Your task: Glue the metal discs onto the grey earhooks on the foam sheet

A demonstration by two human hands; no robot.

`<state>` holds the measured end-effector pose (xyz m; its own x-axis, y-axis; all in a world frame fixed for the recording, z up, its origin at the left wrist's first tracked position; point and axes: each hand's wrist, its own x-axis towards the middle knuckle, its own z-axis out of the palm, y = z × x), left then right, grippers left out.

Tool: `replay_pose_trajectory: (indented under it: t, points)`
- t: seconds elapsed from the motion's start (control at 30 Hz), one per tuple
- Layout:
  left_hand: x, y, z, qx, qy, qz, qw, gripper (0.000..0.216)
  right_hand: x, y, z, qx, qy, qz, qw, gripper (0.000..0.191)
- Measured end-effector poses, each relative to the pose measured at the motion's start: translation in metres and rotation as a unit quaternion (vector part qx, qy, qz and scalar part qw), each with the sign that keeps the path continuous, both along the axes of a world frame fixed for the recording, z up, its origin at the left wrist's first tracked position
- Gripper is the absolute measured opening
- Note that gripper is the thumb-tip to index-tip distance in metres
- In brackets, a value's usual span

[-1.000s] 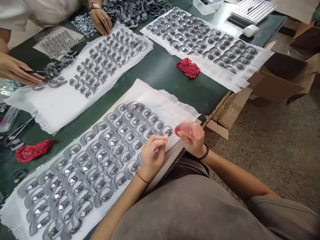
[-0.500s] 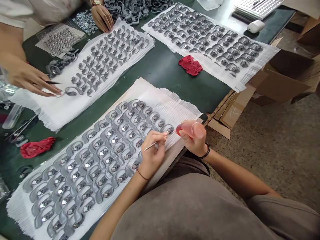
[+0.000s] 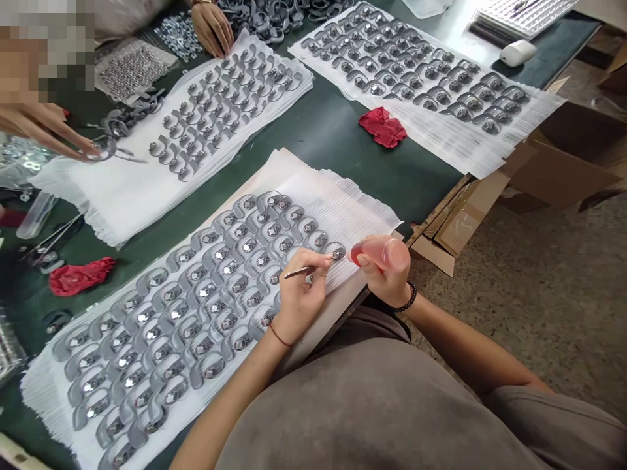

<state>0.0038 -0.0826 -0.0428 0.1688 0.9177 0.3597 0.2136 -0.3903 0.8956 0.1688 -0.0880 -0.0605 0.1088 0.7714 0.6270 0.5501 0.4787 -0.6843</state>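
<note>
While the left hand (image 3: 298,297) pinches a thin metal pick (image 3: 300,271) with its tip at the last grey curved plastic piece with a shiny stud (image 3: 337,251), the right hand (image 3: 386,271) is wrapped around a small pink translucent bottle (image 3: 377,251) just beside it. Both work at the near edge of a white paper stack (image 3: 337,209) covered in rows of such pieces, on a dark green table (image 3: 313,140). Farther off lie a crumpled red cloth (image 3: 383,126) and two more loaded paper sheets, where another person's hand (image 3: 46,127) handles a piece.
</note>
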Motion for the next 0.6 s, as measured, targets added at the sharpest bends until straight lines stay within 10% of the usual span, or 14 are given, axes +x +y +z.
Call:
replay_pose_trajectory:
  t: [0.6]
  points:
    - [0.0029,0.0063,0.0072,-0.094,0.02,0.01,0.995,0.005,0.0,-0.0015,0.0003,-0.002,-0.016,0.055,0.998,0.024]
